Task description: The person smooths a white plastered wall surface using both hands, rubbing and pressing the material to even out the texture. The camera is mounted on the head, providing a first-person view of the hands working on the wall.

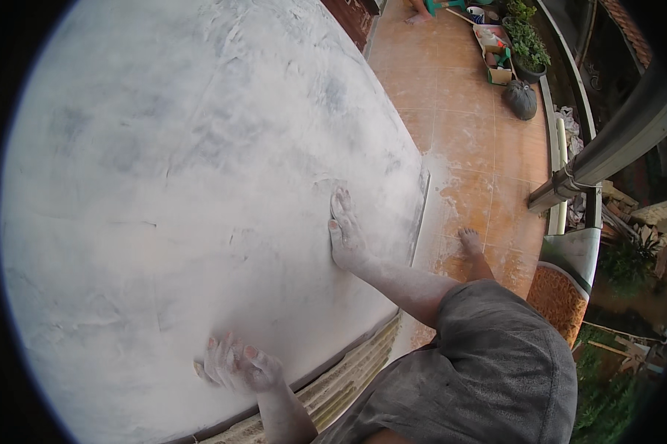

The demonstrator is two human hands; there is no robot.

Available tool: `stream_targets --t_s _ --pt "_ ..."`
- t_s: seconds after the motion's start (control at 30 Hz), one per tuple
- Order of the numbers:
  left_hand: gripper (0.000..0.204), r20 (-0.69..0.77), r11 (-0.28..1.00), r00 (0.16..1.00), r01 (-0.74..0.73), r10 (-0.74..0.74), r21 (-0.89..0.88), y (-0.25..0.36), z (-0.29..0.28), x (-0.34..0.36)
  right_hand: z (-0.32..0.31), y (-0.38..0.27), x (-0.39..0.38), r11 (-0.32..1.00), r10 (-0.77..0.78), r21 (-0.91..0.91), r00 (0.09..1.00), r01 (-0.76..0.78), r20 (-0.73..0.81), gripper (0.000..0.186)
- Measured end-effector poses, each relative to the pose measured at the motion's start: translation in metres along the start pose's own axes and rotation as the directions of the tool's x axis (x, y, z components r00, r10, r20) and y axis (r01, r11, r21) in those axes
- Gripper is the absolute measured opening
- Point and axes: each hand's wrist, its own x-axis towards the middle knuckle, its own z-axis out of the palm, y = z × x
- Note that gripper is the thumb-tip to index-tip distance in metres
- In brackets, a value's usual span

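Note:
A large wall surface, white and grey with patchy smears and pale dust, fills the left side. My left hand, coated in white dust, is at its lower part with the fingers curled. A small tan edge shows beside the fingers, but I cannot make out what, if anything, the hand holds. Higher up and to the right, my right hand rests against the same surface, its fingers stretched out and the palm side hidden. A thin dark line runs along that hand's left edge; whether it is shadow or a thing cannot be told.
Dusty orange floor tiles run along the right, with my bare foot on them. Farther off are a dark tied bag, a box of items and potted plants. A metal post slants at the right.

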Motion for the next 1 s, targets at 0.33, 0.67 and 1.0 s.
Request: stream_targets --t_s 0.33,0.67,1.0 --pt "0.022 0.136 0.996 0.988 -0.083 0.078 0.03 0.036 0.046 0.034 0.046 -0.043 0.084 0.937 -0.343 0.008 0.921 0.348 0.184 0.057" --pt "0.019 0.182 0.995 0.979 -0.088 0.094 -0.04 0.049 0.058 0.041 0.015 -0.038 0.084 1.0 0.007 0.03 0.997 -0.004 -0.081 0.055" --pt "0.017 0.179 0.996 0.98 -0.079 0.087 -0.052 0.057 0.068 0.041 -0.022 -0.001 0.066 0.94 0.337 0.09 0.936 -0.329 -0.097 0.057"
